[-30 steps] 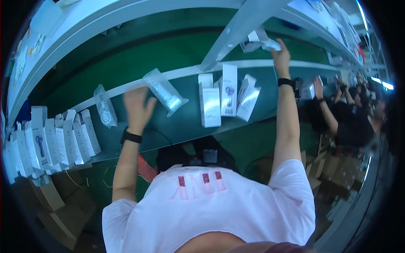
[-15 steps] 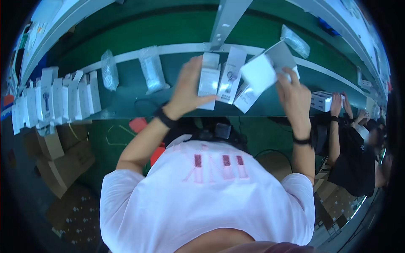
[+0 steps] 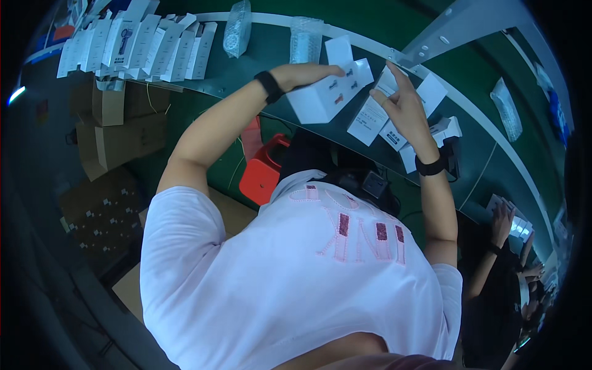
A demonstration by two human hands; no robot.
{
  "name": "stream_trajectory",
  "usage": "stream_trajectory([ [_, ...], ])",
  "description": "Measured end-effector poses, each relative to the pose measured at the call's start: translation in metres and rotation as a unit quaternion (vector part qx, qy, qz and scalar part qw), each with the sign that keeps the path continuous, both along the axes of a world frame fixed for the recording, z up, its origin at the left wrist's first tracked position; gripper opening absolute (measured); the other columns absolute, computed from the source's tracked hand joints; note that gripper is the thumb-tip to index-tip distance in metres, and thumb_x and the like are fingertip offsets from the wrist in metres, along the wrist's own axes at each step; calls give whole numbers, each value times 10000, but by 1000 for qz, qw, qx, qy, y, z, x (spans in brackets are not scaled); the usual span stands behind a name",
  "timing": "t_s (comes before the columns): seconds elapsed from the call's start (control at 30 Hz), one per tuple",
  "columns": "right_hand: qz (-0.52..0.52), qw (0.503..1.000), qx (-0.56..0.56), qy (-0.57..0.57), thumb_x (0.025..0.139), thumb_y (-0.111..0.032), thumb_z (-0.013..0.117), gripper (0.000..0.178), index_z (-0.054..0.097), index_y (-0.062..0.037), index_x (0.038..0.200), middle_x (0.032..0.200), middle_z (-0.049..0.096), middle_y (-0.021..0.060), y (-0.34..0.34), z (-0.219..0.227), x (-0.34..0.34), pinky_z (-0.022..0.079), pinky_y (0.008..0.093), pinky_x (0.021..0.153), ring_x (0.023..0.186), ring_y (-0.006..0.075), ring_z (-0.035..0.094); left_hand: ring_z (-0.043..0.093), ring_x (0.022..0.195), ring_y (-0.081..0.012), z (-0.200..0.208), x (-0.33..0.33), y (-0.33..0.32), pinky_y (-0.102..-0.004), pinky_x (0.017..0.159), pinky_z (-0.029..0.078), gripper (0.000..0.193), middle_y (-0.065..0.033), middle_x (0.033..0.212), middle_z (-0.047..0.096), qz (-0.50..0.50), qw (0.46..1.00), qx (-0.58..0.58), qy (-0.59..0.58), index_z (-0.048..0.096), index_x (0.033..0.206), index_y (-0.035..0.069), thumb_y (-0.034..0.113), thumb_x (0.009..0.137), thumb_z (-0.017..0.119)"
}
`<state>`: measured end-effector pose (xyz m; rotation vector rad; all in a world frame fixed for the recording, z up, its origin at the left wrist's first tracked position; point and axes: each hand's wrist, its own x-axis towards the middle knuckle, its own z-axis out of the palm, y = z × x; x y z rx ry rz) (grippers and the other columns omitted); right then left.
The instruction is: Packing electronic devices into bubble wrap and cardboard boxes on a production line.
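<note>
A wide white carton [image 3: 317, 106] with small printed pictures on one face and a raised flap stands tilted at the bench's near edge. My left hand [image 3: 303, 75] grips it along its upper edge, the fingertips partly hidden by the carton. To its right, a slim white box [image 3: 368, 121] lies beside other slim white boxes [image 3: 393, 135]. Over these boxes hovers my right hand [image 3: 404, 111], its thumb and index finger spread apart with nothing seen between them. Whether its other fingers touch a box is hidden.
Several slim white boxes [image 3: 148, 46] stand in a row at the far left. Bubble-wrapped packets [image 3: 237, 31] lie along the bench [image 3: 262, 61]. A metal post [image 3: 456, 37] rises behind. Below are a red stool [image 3: 262, 176] and brown cartons [image 3: 126, 132]. Another person's hand [image 3: 502, 223] works at right.
The view has turned left. The wide carton has passed from my right hand to my left and now sits left of the slim boxes. My right hand has opened over those boxes.
</note>
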<state>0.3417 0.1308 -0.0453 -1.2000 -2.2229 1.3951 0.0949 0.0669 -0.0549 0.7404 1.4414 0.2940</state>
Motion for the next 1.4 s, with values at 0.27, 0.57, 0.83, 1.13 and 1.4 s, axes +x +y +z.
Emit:
stream_trajectory([
  [0.27, -8, 996, -93, 17, 827, -342, 701, 793, 317, -2, 1431, 1282, 512, 247, 3, -52, -15, 521, 269, 682, 773, 199, 660, 657, 922, -280, 24, -1, 39, -326, 740, 503, 797, -194, 1128, 634, -165, 977, 6, 135, 614, 1211, 37, 678, 746, 523],
  [0.57, -74, 913, -368, 158, 910, -85, 573, 106, 617, -25, 985, 815, 631, 4, 3, -67, -25, 473, 187, 604, 650, 74, 594, 588, 1069, -368, 1, -33, -17, -370, 897, 464, 1043, -283, 1143, 597, -31, 934, 132, 331, 500, 1254, -111, 776, 707, 537],
  [0.83, -65, 966, -203, 150, 915, -34, 516, 174, 587, 28, 1062, 869, 658, 67, -10, -116, -68, 500, 243, 665, 740, 126, 648, 622, 998, -365, -102, -58, -18, -420, 871, 493, 727, -235, 1060, 639, 156, 904, 137, 374, 558, 1173, -35, 430, 651, 758],
  [1.13, -135, 975, -43, 170, 904, -189, 603, 576, 372, -64, 1417, 1282, 543, 210, 12, -7, -136, 483, 320, 883, 1037, 224, 622, 566, 1061, -168, 23, -109, -87, -304, 914, 450, 625, -98, 1178, 587, 359, 841, 350, -203, 462, 1303, -30, 134, 730, 648],
  [1.4, 186, 892, 271, 309, 836, -64, 648, 291, 628, -1, 1119, 1086, 617, 151, 0, 183, -181, 416, 436, 987, 1035, 272, 574, 531, 1081, -176, 100, -112, -114, -307, 959, 389, 685, -89, 1191, 570, 185, 864, 377, -278, 488, 1275, -35, 282, 706, 701],
])
